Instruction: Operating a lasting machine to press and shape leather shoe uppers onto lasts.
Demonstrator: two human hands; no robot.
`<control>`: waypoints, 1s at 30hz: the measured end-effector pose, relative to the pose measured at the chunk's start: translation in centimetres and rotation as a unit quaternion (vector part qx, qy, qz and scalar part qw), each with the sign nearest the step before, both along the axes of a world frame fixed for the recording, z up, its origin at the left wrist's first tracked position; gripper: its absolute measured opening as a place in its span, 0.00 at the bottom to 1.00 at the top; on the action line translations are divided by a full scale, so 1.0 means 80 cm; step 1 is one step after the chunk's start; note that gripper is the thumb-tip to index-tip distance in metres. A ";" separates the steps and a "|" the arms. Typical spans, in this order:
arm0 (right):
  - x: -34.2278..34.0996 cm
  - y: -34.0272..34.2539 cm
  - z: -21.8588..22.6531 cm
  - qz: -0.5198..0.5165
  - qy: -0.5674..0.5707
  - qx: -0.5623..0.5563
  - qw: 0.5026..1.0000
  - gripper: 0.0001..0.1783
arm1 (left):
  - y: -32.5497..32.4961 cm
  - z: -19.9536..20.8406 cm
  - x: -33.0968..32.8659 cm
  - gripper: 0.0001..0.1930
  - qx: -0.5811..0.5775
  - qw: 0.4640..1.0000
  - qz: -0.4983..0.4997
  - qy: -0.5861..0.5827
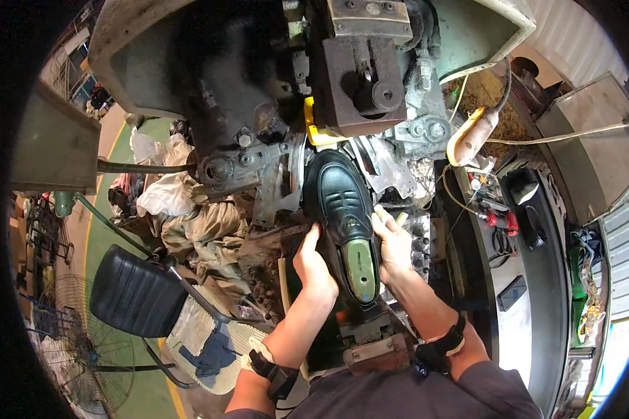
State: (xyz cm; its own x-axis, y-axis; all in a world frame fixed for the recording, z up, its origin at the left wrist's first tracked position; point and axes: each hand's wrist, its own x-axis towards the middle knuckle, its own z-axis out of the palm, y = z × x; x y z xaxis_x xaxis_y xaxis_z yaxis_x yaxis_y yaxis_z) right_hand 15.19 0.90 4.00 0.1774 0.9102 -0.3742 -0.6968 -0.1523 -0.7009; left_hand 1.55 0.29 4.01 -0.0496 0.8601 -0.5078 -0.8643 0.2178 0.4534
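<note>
A black leather loafer is stretched over a green shoe last, its toe pointing away from me under the machine head. My left hand grips the loafer's left side, thumb against the leather and the other fingers mostly hidden. On the opposite side, my right hand is closed against the shoe near its opening. Something pale shows at the right fingertips; I cannot tell whether it is a finger covering or a small object. Metal plates of the machine flank the toe.
The dark machine head overhangs the toe, with a yellow part beside it. A lamp hangs at right above a bench with a red-handled tool. At left stand a black chair, a wire fan and heaped cloth.
</note>
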 end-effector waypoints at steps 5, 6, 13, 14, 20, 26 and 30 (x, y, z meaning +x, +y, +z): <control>0.000 0.007 -0.014 -0.013 0.009 0.009 1.000 0.28 | 0.003 -0.012 0.002 0.15 0.007 0.994 0.062 0.085; -0.001 0.009 -0.015 -0.014 0.022 0.018 0.999 0.26 | 0.004 -0.014 0.002 0.15 0.006 0.994 0.064 0.086; -0.017 0.027 -0.038 -0.077 -0.039 0.048 0.995 0.34 | 0.022 -0.038 0.006 0.11 0.040 0.985 0.118 0.121; -0.017 0.029 -0.048 -0.083 -0.012 0.056 0.995 0.39 | 0.022 -0.045 0.005 0.12 0.032 0.987 0.107 0.113; -0.011 0.034 -0.051 -0.033 0.071 0.062 0.995 0.54 | 0.024 -0.028 0.003 0.14 0.006 0.996 0.053 0.065; 0.041 0.002 -0.019 0.073 -0.017 -0.020 0.997 0.32 | 0.002 -0.044 -0.052 0.26 0.003 0.993 -0.047 0.109; 0.111 -0.039 -0.028 0.090 -0.138 -0.012 0.986 0.29 | -0.039 -0.079 -0.128 0.24 -0.003 0.978 0.000 0.209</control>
State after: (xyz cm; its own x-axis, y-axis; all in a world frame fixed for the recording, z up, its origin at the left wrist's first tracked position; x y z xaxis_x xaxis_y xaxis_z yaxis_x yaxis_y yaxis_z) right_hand 24.08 -2.25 1.75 0.1113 0.9276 -0.3565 -0.4394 -0.2758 -0.8549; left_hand -8.71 -2.87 -2.28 -0.2542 0.8566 -0.4490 -0.6042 0.2219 0.7653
